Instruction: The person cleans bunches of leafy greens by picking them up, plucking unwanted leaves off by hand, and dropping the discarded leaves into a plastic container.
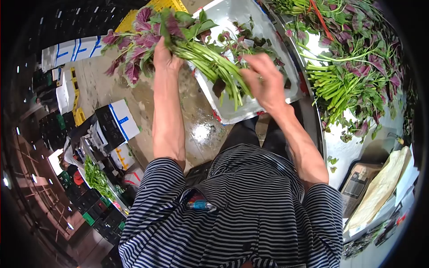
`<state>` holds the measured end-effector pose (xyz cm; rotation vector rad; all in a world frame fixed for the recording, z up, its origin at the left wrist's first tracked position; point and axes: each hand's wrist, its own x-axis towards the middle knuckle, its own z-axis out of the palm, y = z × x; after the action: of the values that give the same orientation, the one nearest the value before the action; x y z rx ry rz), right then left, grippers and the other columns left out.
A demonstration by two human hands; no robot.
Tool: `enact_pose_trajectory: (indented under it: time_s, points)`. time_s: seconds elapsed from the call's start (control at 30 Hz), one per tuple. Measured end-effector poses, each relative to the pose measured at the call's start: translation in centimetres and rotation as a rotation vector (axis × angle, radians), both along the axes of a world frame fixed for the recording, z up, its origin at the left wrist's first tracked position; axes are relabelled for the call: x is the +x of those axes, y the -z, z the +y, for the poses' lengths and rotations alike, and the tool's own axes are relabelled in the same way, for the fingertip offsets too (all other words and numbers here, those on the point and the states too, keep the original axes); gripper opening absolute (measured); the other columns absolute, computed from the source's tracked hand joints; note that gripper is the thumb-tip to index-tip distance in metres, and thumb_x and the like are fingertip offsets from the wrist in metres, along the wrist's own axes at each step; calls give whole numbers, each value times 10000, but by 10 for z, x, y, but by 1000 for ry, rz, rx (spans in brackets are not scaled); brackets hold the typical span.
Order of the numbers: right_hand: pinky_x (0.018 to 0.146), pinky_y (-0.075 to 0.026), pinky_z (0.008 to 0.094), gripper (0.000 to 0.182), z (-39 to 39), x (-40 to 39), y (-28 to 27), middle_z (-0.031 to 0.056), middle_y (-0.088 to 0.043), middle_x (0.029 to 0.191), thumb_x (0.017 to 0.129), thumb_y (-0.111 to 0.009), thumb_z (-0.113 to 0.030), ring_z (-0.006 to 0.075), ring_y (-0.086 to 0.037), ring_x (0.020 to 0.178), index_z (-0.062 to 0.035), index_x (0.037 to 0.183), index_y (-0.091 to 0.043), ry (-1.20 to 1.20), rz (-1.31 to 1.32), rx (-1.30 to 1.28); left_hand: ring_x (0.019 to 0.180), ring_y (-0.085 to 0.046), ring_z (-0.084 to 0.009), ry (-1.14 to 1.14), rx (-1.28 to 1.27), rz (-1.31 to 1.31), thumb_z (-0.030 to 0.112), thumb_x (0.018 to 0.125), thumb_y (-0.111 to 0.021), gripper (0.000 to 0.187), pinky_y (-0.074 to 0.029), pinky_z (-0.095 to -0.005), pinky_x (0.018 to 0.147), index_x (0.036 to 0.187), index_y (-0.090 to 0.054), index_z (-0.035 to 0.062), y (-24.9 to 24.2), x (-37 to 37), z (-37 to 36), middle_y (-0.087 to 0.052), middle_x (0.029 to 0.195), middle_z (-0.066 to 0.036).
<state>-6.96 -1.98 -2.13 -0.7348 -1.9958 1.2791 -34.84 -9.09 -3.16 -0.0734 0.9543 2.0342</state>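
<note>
A bunch of leafy greens [210, 60] with purple-and-green leaves and long pale green stems is held above a white tray. My left hand [166, 57] is wrapped round the bunch just below its leaves, which spread to the upper left. The stems point down and to the right, over the tray's near left part. My right hand [264, 78] is beside the stem ends with its fingers apart and somewhat curled, slightly blurred. Loose leaves and stems lie in the white tray [232, 117] beneath.
More purple-green bunches [339, 87] are heaped on a metal table [335, 149] at the right, one with a red tie. A plastic basket [359, 183] and papers [380, 190] stand near it. Yellow crates [167, 5], white boxes [125, 119] and other greens [97, 177] are at the left.
</note>
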Motion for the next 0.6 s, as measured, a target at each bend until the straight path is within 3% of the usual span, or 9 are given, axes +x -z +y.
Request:
enact_pose_trajectory:
  time_s: [0.07, 0.17, 0.27, 0.4, 0.53, 0.6]
  points:
    - [671, -458, 346, 140, 3, -18, -15, 94, -603, 904, 761, -655, -37, 251, -580, 807, -27, 900, -642, -59, -8, 127, 899, -623, -289, -7, -80, -38, 76, 896, -491, 217, -531, -432, 812, 1053, -561, -54, -1, 7, 10, -627, 993, -170]
    - [687, -415, 359, 182, 12, -39, 7, 78, -564, 891, 706, -655, -27, 250, -536, 832, -62, 885, -641, -184, -155, 582, 873, -627, -279, -31, -137, -40, 60, 895, -484, 195, -538, -425, 789, 1026, -559, -63, -11, 18, 25, -627, 964, -160]
    - [696, -380, 339, 141, 4, -8, 23, 60, -513, 824, 702, -604, -43, 218, -508, 787, -98, 829, -633, -190, -216, 552, 865, -628, -279, -99, -165, -3, 54, 896, -482, 185, -542, -429, 778, 1006, -558, -72, -14, 15, 26, -626, 954, -155]
    - [714, -389, 338, 148, -10, 25, 34, 51, -520, 855, 711, -572, -59, 210, -512, 833, -79, 843, -635, -179, -301, 543, 913, -622, -296, -139, -226, 31, 88, 903, -475, 242, -526, -454, 831, 1074, -547, -67, 1, -7, 28, -623, 1026, -173]
    - [745, -397, 350, 194, 7, -25, 19, 78, -550, 944, 683, -634, -75, 242, -534, 886, -69, 877, -635, -64, -167, 603, 874, -618, -295, -55, -194, -35, 81, 903, -470, 218, -535, -448, 788, 1039, -551, -69, 11, -7, 35, -622, 979, -170]
    - [772, -398, 350, 211, 19, -42, 26, 83, -549, 986, 685, -623, -76, 245, -537, 921, -59, 896, -631, -150, -232, 713, 875, -627, -283, -47, -207, -52, 60, 899, -479, 204, -548, -424, 774, 1027, -546, -84, 6, 3, 42, -619, 983, -171]
